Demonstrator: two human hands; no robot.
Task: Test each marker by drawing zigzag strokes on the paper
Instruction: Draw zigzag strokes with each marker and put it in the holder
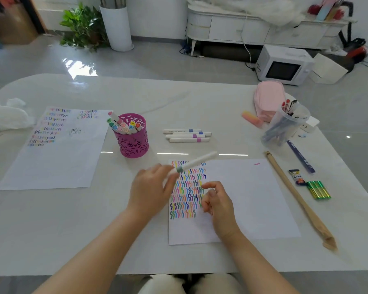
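Fingers (207,203) of the right hand (219,205) curl loosely, seemingly empty, over the paper (253,198); the left hand (151,187) pinches a blurred marker (194,163) above the zigzags (187,198), toward eleven o'clock. That light pinch could slip, smearing finished rows

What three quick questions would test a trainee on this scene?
1. True or false: the left hand holds a marker.
2. How many loose markers lie side by side beyond the near paper?
3. Most zigzags sit on which part of that paper: A left, B middle, C right?
Key: 1 true; 2 four; 3 A.
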